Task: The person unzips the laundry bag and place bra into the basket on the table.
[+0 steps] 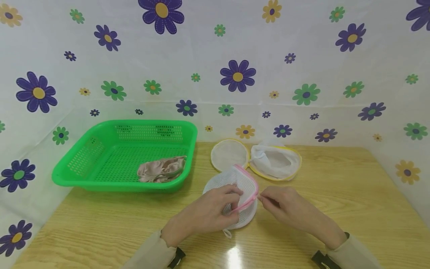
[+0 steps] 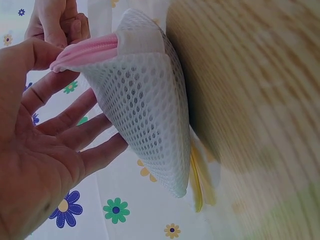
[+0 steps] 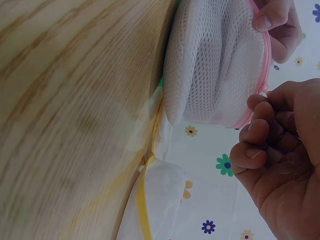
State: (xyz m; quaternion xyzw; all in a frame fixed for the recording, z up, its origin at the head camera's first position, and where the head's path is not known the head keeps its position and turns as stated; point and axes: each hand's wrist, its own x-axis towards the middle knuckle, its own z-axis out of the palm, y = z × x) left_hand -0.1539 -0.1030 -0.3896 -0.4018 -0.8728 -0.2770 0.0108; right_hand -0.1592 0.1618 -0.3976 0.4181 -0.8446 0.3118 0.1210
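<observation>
A white mesh laundry bag (image 1: 221, 181) with a pink zipper edge (image 2: 92, 50) stands on the wooden table between both hands. My left hand (image 1: 215, 207) pinches one end of the pink zipper between thumb and index finger, its other fingers spread along the mesh. On the bag's right side, my right hand (image 1: 290, 207) pinches at the pink zipper with thumb and forefinger; the zipper pull itself is mostly hidden by the fingertips. In the right wrist view the right hand's remaining fingers (image 3: 250, 155) curl loosely. A small white loop (image 1: 227, 234) hangs from the bag's near edge.
Behind the mesh bag lies an opened white bag with yellow trim, its round lid (image 1: 230, 155) to the left and its body (image 1: 277, 162) to the right. A green plastic basket (image 1: 124, 184) at the left holds a beige satiny cloth (image 1: 162, 170). A flowered sheet (image 1: 201, 56) hangs behind the table.
</observation>
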